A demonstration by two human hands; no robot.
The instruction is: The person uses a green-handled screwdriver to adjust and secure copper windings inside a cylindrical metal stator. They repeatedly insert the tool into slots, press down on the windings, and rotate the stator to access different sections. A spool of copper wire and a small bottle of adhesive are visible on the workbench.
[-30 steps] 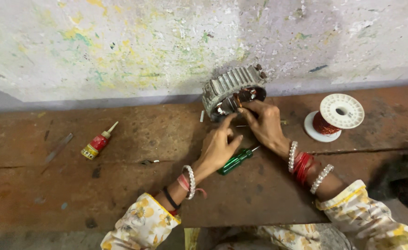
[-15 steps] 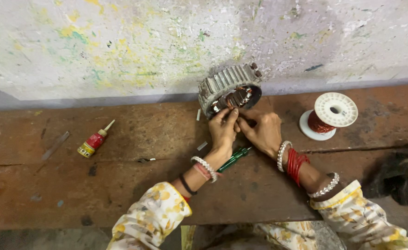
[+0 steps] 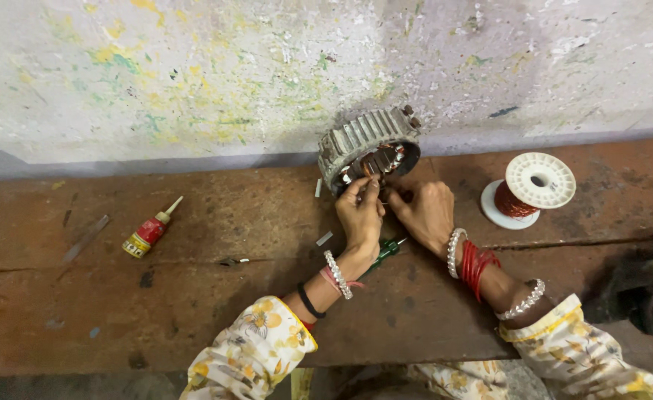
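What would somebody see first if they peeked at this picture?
Probably the ribbed grey metal ring tilted against the paint-speckled wall, with copper windings showing inside. The left hand and right hand meet at its opening, fingertips pinching something fine. To the right on the worn wooden bench stands a white spool of reddish wire.

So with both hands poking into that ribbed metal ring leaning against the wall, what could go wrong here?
1. The ribbed metal ring stands tilted on its edge against the wall; a push from the left hand or right hand might tip or roll it.
2. The fine copper wire at the fingertips could snag or kink.
3. The green-handled tool lies under the wrists and could get knocked aside.
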